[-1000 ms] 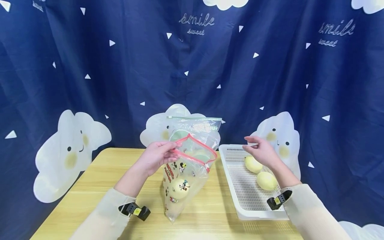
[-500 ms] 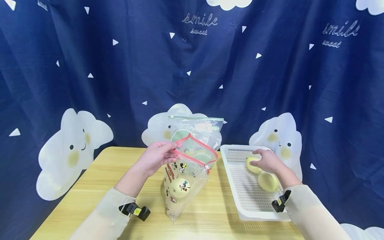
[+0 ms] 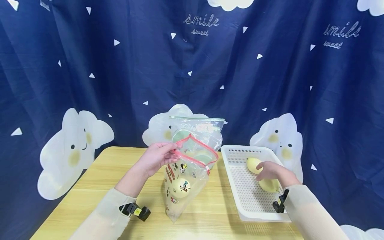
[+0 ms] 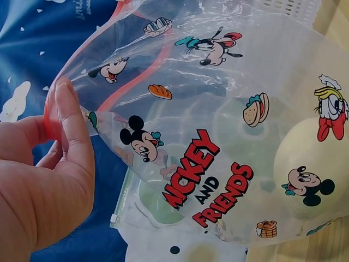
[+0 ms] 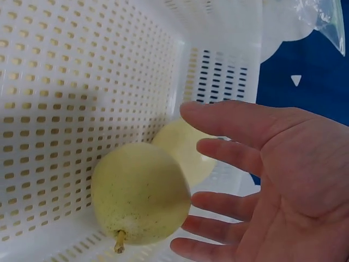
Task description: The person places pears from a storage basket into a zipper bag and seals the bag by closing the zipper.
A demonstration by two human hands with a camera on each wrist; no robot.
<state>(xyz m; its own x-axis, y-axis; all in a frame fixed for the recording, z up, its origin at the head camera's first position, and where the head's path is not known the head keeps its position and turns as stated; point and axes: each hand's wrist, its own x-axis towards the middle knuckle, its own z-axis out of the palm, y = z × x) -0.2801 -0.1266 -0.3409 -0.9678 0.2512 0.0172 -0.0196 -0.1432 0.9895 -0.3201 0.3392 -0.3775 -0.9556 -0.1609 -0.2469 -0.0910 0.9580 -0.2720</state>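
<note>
My left hand (image 3: 157, 157) pinches the red zip edge of a clear zip bag (image 3: 196, 178) printed with cartoon figures. Its mouth gapes, and a pale yellow pear (image 3: 181, 187) shows through the plastic low inside. Over the white basket (image 3: 264, 217) on the right, my right hand (image 3: 274, 171) has its fingers spread, with nothing between thumb and fingers. Two pears lie in the basket. The nearer pear (image 5: 140, 194), stem showing in the right wrist view, is right at the fingertips; the other pear (image 3: 253, 165) lies just behind it.
Behind the red-edged bag stands another clear bag (image 3: 210, 128) with a green zip edge and pale green round shapes in it. The wooden table (image 3: 120, 186) carries everything. A blue curtain (image 3: 135, 66) with clouds hangs at the back.
My right hand has come down from above the basket's back part, past the farther pear, to the nearer pear. The left hand keeps its hold on the bag's edge.
</note>
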